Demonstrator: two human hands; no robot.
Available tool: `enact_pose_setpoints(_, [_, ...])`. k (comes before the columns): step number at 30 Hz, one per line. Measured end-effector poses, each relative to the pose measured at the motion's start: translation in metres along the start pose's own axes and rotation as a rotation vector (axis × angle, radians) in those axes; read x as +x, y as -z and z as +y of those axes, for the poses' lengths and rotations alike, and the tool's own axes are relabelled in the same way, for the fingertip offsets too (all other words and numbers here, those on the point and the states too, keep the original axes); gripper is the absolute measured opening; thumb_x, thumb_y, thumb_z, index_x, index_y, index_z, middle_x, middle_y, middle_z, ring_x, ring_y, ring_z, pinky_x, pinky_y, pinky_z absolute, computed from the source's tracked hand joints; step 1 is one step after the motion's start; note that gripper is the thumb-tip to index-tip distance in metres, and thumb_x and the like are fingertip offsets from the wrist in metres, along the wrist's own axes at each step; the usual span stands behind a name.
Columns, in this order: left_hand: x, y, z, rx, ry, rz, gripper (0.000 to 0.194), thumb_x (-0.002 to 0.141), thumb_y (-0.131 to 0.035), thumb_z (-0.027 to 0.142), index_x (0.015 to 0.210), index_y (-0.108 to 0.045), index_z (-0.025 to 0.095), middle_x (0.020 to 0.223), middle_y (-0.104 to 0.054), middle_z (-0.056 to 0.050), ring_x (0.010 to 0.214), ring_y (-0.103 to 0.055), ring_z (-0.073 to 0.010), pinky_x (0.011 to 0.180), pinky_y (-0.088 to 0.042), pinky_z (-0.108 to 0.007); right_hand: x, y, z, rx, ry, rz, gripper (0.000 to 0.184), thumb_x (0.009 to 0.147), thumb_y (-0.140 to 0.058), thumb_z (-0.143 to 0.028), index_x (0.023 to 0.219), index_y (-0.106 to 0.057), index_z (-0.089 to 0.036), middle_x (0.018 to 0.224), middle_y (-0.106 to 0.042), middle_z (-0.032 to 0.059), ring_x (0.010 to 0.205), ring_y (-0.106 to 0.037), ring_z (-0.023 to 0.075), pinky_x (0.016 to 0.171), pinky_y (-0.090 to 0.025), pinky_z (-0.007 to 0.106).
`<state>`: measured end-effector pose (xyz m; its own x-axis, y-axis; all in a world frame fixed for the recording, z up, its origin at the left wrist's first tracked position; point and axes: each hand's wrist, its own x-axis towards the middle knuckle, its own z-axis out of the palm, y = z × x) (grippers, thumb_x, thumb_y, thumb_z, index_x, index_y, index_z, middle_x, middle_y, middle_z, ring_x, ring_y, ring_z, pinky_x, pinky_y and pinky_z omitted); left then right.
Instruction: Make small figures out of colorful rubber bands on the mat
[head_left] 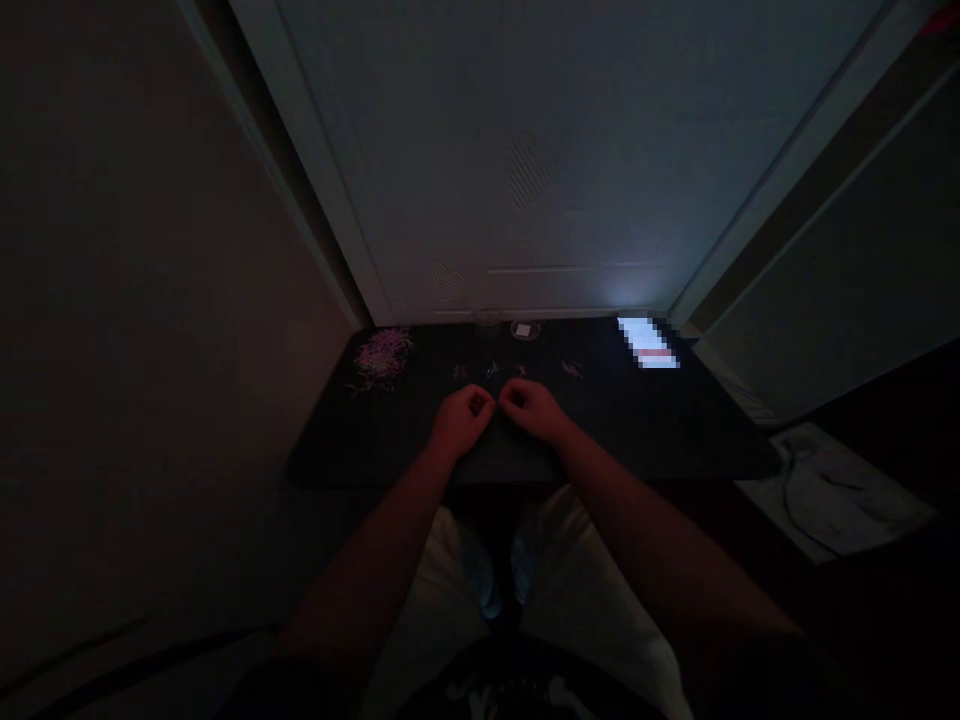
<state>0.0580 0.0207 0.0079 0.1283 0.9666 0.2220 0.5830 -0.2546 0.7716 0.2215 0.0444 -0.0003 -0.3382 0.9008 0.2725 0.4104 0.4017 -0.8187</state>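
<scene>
Over the middle of a dark table (637,430), my left hand (461,418) and my right hand (534,408) are close together, a narrow gap between them. The fingers of both are curled, thumb and fingertips pressed together. Whatever they pinch, if anything, is too small and dark to make out. Just beyond the hands lie little groups of thin pieces: a dull yellowish group (460,371), a pale bluish one (492,369), a reddish one (521,370) and a pinkish one (572,369). A larger heap of thin pink, purple and whitish pieces (382,355) covers the table's far left.
A clear round container (487,322) and a round item with a white square (524,330) stand at the back edge. A lit phone (649,343) lies at the back right. A white panel with heart patterns (517,230) rises behind the table. The room is dim.
</scene>
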Motion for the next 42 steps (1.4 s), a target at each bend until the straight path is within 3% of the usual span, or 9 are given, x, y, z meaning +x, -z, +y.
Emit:
enact_pose_setpoints(21, [-0.0005, -0.0001, -0.0019, 0.017, -0.007, -0.048, 0.01, 0.075, -0.055, 0.026, 0.081, -0.058, 0.018, 0.075, -0.064, 0.0, 0.067, -0.058, -0.0113, 0.062, -0.045, -0.023, 0.001, 0.0017, -0.0012, 0.007, -0.024, 0.121, 0.004, 0.068, -0.054, -0.019, 0.068, -0.057, -0.017, 0.062, -0.055, -0.0012, 0.057, -0.048, 0.0112, 0.056, -0.038, 0.024])
enact_pose_setpoints(42, [-0.0013, 0.0005, -0.0025, 0.008, -0.016, -0.082, 0.014, 0.076, -0.055, 0.029, 0.081, -0.06, 0.018, 0.076, -0.064, -0.001, 0.068, -0.057, -0.012, 0.061, -0.044, -0.024, 0.0014, 0.0009, 0.0007, -0.009, -0.005, 0.075, 0.005, 0.073, -0.051, -0.022, 0.071, -0.052, -0.018, 0.067, -0.054, -0.0012, 0.064, -0.047, 0.0123, 0.061, -0.036, 0.025])
